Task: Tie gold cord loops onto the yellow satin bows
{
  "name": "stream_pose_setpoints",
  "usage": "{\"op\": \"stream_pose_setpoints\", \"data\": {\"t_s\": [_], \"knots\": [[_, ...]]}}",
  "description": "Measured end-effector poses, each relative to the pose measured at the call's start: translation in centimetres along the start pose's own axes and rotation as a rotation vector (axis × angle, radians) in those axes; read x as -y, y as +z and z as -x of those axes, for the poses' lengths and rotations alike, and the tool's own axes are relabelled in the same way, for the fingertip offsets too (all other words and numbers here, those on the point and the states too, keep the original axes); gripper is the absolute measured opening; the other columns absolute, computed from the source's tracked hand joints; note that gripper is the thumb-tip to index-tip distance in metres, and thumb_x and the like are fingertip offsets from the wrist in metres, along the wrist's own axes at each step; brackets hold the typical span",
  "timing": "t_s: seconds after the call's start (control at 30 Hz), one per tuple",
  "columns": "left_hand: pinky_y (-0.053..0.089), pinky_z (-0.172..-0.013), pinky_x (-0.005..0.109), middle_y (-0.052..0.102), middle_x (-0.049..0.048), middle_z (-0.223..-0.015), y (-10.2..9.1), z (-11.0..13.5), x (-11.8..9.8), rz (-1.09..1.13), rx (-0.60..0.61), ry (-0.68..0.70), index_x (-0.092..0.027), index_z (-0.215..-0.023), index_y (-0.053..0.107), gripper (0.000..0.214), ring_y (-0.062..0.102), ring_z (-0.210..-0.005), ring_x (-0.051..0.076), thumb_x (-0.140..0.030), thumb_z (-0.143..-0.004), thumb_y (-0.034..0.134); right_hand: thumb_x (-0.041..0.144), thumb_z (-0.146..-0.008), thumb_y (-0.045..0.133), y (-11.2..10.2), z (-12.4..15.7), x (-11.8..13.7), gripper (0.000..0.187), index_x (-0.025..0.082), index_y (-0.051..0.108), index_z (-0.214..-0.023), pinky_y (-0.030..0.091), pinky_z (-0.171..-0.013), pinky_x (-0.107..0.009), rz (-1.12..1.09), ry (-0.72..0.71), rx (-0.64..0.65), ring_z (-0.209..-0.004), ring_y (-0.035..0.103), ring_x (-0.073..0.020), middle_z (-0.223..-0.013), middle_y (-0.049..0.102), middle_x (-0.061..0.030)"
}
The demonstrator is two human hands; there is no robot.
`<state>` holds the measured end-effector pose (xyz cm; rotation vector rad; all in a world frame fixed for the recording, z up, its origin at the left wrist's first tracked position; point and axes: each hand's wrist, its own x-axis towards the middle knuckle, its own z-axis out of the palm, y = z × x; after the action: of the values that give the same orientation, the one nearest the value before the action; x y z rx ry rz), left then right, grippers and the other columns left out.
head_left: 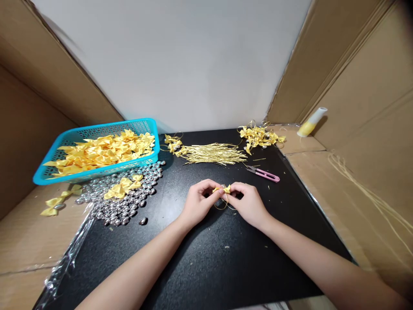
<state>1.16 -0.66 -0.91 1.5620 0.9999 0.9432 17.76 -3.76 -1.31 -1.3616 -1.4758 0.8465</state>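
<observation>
Over the middle of the black table, my left hand [203,199] and my right hand [247,201] meet at a small yellow ribbon bow [226,189]. The fingers of both hands are pinched on it from either side. A silvery bell shows partly at the bow, mostly hidden by the fingertips. Thin gold cord [220,206] hangs in a loop below the bow. Just beyond my hands lies a bundle of gold cord pieces [214,154]. Pink thread snips [263,173] rest beyond my right hand.
A blue basket [97,168] of yellow bows stands at the left. Silver bells [129,206] spread before it, some bows [121,188] on top. Finished-looking corded bows [258,137] pile at back right. A white-and-yellow cone [312,122] stands on cardboard. Cardboard walls flank the black table [200,271].
</observation>
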Motion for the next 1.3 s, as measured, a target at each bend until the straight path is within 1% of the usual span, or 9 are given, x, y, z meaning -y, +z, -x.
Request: {"op": "stream_pose_setpoints", "data": {"t_s": [0.07,0.13,0.2,0.3,0.4,0.7,0.9,1.07,1.3], "knots": [[0.043,-0.062,0.024,0.066,0.0040,-0.074,0.0,0.0,0.0,-0.013,-0.004,0.002,-0.014,-0.079,0.070,0.017,0.056,-0.065,0.013,-0.030,-0.082,0.067,0.025,-0.076,0.066,-0.7,-0.4,0.1,0.010,0.017,0.071,-0.079,0.044,-0.060,-0.027,-0.022,-0.005,-0.024,-0.063,0.055,-0.0142,-0.075,0.068,-0.0035],[0.042,-0.061,0.024,0.066,0.0036,-0.074,0.0,0.1,0.0,-0.028,0.007,0.007,-0.014,-0.079,0.071,0.017,0.055,-0.064,0.013,-0.030,-0.082,0.067,0.027,-0.080,0.062,-1.3,-0.7,0.3,0.018,0.017,0.072,-0.092,0.047,-0.064,-0.028,-0.044,-0.015,-0.051,-0.069,0.058,-0.0148,-0.086,0.069,-0.0053],[0.042,-0.061,0.024,0.066,0.0035,-0.074,0.0,0.1,0.0,-0.056,0.033,0.017,-0.015,-0.079,0.071,0.016,0.055,-0.064,0.013,-0.030,-0.082,0.067,0.030,-0.081,0.063,-1.5,-0.8,0.6,0.021,0.019,0.073,-0.096,0.048,-0.068,-0.029,-0.065,-0.049,-0.037,-0.075,0.060,-0.0157,-0.091,0.069,-0.0058],[0.040,-0.060,0.023,0.066,0.0035,-0.073,0.1,0.1,-0.1,-0.114,0.054,0.040,-0.015,-0.078,0.071,0.017,0.053,-0.064,0.013,-0.030,-0.083,0.065,0.027,-0.077,0.069,-1.1,-0.6,0.8,0.013,0.020,0.074,-0.087,0.047,-0.070,-0.029,-0.082,-0.078,0.014,-0.080,0.061,-0.0166,-0.089,0.067,-0.0051],[0.039,-0.059,0.023,0.065,0.0028,-0.071,0.1,0.1,-0.2,-0.137,0.058,0.046,-0.015,-0.078,0.071,0.018,0.052,-0.062,0.013,-0.030,-0.083,0.065,0.024,-0.077,0.069,-0.6,-0.5,0.6,0.006,0.019,0.073,-0.077,0.045,-0.067,-0.029,-0.098,-0.046,0.032,-0.076,0.060,-0.0160,-0.084,0.066,-0.0041],[0.038,-0.057,0.022,0.063,0.0014,-0.065,0.2,0.2,-0.4,-0.146,0.061,0.015,-0.014,-0.075,0.071,0.018,0.050,-0.059,0.012,-0.030,-0.081,0.066,0.021,-0.078,0.065,-0.3,-0.5,0.6,0.007,0.019,0.062,-0.071,0.043,-0.069,-0.028,-0.115,-0.007,0.054,-0.073,0.055,-0.0143,-0.080,0.061,-0.0010],[0.044,-0.062,0.024,0.068,0.0035,-0.071,0.2,0.1,-0.7,0.063,0.109,-0.102,-0.014,-0.081,0.073,0.025,0.058,-0.064,0.014,-0.038,-0.081,0.068,0.032,-0.079,0.064,-0.4,-0.8,0.2,0.015,0.018,0.061,-0.073,0.046,-0.068,-0.028,-0.196,0.056,0.072,-0.070,0.056,-0.0142,-0.074,0.061,-0.0008],[0.047,-0.066,0.025,0.069,0.0032,-0.069,0.0,-0.1,-1.0,0.127,0.110,-0.117,-0.014,-0.078,0.073,0.027,0.060,-0.065,0.014,-0.041,-0.081,0.068,0.042,-0.078,0.066,-0.5,-0.9,0.1,0.026,0.017,0.062,-0.077,0.048,-0.063,-0.027,-0.268,0.127,0.076,-0.063,0.056,-0.0131,-0.069,0.062,-0.0002],[0.045,-0.062,0.023,0.068,0.0017,-0.069,0.4,0.0,-0.6,0.208,0.136,-0.174,-0.013,-0.080,0.071,0.025,0.058,-0.061,0.012,-0.035,-0.071,0.077,0.041,-0.076,0.068,-0.5,-0.8,0.3,0.024,0.018,0.063,-0.074,0.048,-0.068,-0.029,-0.297,0.137,0.090,-0.067,0.057,-0.0141,-0.071,0.062,-0.0006]]}}
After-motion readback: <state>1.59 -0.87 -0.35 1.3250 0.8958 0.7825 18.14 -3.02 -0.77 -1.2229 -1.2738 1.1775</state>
